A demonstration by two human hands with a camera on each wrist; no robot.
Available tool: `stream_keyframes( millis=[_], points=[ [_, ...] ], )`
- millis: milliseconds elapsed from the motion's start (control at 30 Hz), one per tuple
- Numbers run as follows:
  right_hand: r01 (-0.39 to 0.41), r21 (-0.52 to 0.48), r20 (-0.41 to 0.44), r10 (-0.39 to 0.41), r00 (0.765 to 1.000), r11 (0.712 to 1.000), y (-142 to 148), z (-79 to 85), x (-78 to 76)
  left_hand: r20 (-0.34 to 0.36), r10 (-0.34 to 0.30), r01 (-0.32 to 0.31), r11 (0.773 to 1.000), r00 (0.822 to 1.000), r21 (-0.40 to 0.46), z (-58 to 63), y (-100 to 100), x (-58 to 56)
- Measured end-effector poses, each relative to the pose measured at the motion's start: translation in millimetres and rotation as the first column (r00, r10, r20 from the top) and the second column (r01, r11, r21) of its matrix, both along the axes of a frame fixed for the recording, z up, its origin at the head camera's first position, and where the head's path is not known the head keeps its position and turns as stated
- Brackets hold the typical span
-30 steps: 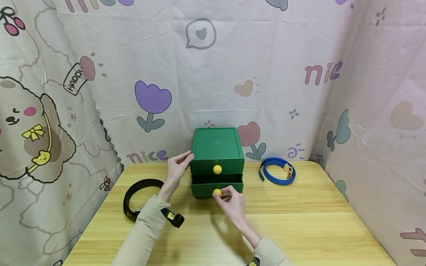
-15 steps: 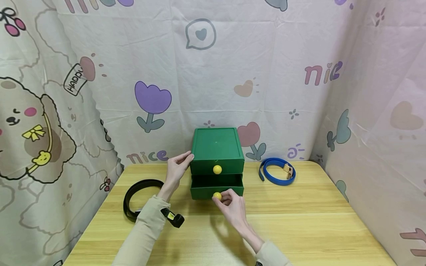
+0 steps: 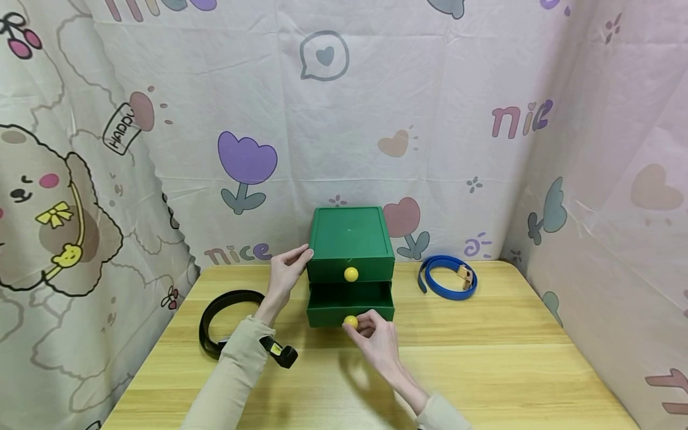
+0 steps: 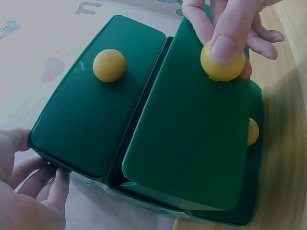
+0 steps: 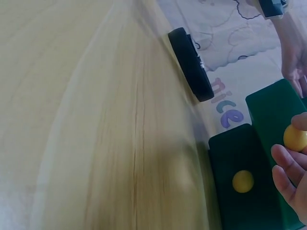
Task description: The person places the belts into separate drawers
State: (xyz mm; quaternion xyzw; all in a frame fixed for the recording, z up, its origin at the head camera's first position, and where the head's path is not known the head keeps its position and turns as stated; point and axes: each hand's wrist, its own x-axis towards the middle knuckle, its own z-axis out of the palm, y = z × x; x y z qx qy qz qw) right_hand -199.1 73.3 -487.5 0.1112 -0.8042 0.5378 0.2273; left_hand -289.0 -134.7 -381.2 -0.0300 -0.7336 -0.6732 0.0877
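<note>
A green drawer cabinet [image 3: 352, 233] with yellow knobs stands at the table's back. Its middle drawer [image 3: 317, 318] is pulled out, and the part of its inside that shows looks bare. My right hand [image 3: 378, 343] pinches that drawer's round knob [image 4: 218, 67] between thumb and fingers. With bent fingers, my left hand [image 3: 285, 278] holds the cabinet's upper left corner; in the left wrist view the thumb and fingers touch two sides of it. The top drawer [image 4: 84, 110] is closed. Below, the bottom drawer [image 5: 235, 158] shows its own knob in both wrist views.
A coiled black belt [image 3: 206, 322] lies on the wooden table [image 3: 484, 370] left of the cabinet, partly behind my left forearm. To the right rests a coiled blue belt [image 3: 448, 292] with a gold buckle. Patterned cloth [image 3: 344, 119] hangs behind and at both sides.
The middle drawer has slid further out toward me, and my right hand has moved with its knob. My left hand stays at the cabinet's corner.
</note>
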Motion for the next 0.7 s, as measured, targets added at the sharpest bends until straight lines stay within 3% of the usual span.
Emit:
stream_keyframes(
  millis=[300,700],
  points=[
    [-0.025,-0.005,0.044,0.025,0.999,1.0,1.5,3.3,7.4,0.002,-0.004,0.004,1.0,1.0,0.0,0.2,-0.3,0.7],
    [-0.042,-0.003,0.034,0.042,0.999,0.999,3.4,3.1,16.2,0.004,0.005,-0.005,1.0,1.0,0.006,0.2,0.3,1.5]
  ],
)
